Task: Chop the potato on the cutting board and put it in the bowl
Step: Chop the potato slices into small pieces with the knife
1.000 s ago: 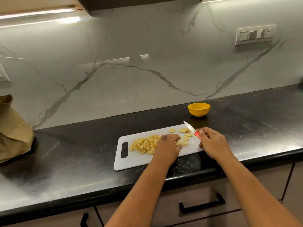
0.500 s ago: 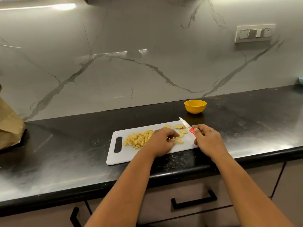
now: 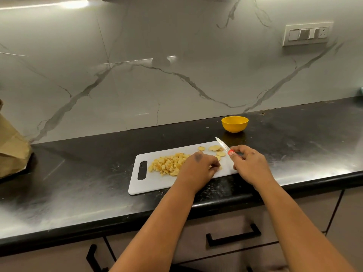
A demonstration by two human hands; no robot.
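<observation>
A white cutting board [image 3: 149, 183] lies on the black counter. A heap of diced potato [image 3: 168, 163] covers its left half, and a few round potato slices [image 3: 214, 148] lie at its far right corner. My left hand [image 3: 197, 169] rests on the board with fingers curled over potato slices by its fingertips; the slices are mostly hidden. My right hand [image 3: 249, 163] grips a red-handled knife [image 3: 223, 144], blade pointing up and left above the slices. The yellow bowl [image 3: 234, 124] stands behind the board and looks empty.
A brown paper bag [image 3: 11, 146] stands at the far left of the counter [image 3: 78, 173]. A marble backsplash rises behind, with a switch panel [image 3: 307, 33] at upper right. Drawers with black handles [image 3: 233, 236] sit below the counter edge.
My left hand's fingers have shifted slightly right onto slices near the board's middle. The knife stays raised in my right hand. The view has panned a little.
</observation>
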